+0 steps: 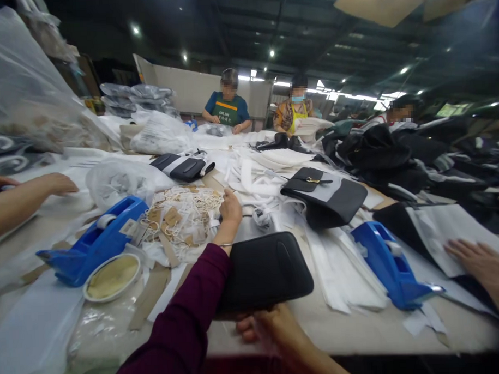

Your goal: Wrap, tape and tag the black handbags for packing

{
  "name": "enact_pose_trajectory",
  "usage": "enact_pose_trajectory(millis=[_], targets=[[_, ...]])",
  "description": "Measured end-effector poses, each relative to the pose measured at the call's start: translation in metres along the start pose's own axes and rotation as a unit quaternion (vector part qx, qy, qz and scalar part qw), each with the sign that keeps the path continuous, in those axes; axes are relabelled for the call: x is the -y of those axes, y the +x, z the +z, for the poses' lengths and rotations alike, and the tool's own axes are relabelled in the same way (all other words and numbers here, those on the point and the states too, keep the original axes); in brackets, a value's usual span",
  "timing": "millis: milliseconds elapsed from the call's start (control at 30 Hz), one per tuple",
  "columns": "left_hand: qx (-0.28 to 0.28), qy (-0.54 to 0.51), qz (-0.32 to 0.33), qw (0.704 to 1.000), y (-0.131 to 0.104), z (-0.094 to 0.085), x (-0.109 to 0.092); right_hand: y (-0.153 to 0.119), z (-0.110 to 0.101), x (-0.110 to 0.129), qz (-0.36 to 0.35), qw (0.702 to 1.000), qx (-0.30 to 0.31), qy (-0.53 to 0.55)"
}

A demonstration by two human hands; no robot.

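My left hand (231, 205), in a purple sleeve, reaches across to the edge of a pile of white-stringed tags (189, 213). Its fingertips are pinched together; whatever they hold is too small to make out. A black bag (271, 268) with a curved slot on its face lies tilted below that wrist. My right hand (274, 325) grips the bag's near edge from underneath, fingers curled. Part of the bag is hidden behind my left sleeve.
Blue tape dispensers (98, 241) (393, 266) stand on both sides. A round tub (112, 276) sits at left. Black-and-grey bags (321, 195) and white strips (342, 271) cover the table (320, 332). Co-workers' hands (55, 184) (481, 261) are at both sides; people (228, 108) work opposite.
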State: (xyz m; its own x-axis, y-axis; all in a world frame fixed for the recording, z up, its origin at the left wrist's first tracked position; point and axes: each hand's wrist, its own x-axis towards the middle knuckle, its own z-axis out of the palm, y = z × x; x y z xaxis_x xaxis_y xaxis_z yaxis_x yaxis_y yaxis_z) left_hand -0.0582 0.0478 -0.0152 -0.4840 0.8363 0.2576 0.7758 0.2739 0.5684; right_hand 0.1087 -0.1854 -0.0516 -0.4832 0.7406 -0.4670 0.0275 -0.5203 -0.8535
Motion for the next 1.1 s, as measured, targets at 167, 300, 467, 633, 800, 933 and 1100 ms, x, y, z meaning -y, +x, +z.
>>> enact_pose_trajectory(millis=[167,300,467,633,800,933,1100], targets=[[-0.037,0.018,0.038,0.998,-0.004,0.001,-0.002,-0.031,0.033,-0.036,0.046,0.987,0.004,0.152],[-0.054,0.009,0.085,0.995,-0.005,0.004,-0.006,-0.047,0.034,-0.074,0.071,0.992,0.013,0.107],[-0.065,-0.028,0.139,0.988,-0.002,0.006,-0.015,-0.053,0.011,-0.095,0.004,0.956,0.018,-0.292],[-0.089,-0.071,0.157,0.981,-0.001,0.002,-0.018,-0.043,-0.014,0.001,-0.190,0.778,-0.049,-0.597],[-0.124,-0.118,0.157,0.973,-0.002,-0.004,-0.014,0.039,-0.030,0.142,-0.327,0.727,-0.215,-0.564],[-0.147,-0.167,0.170,0.960,-0.007,-0.011,-0.011,0.123,-0.027,0.189,-0.304,0.738,-0.302,-0.521],[-0.129,-0.247,0.190,0.941,-0.009,-0.023,-0.006,0.162,-0.018,0.186,-0.311,0.752,-0.281,-0.508]])
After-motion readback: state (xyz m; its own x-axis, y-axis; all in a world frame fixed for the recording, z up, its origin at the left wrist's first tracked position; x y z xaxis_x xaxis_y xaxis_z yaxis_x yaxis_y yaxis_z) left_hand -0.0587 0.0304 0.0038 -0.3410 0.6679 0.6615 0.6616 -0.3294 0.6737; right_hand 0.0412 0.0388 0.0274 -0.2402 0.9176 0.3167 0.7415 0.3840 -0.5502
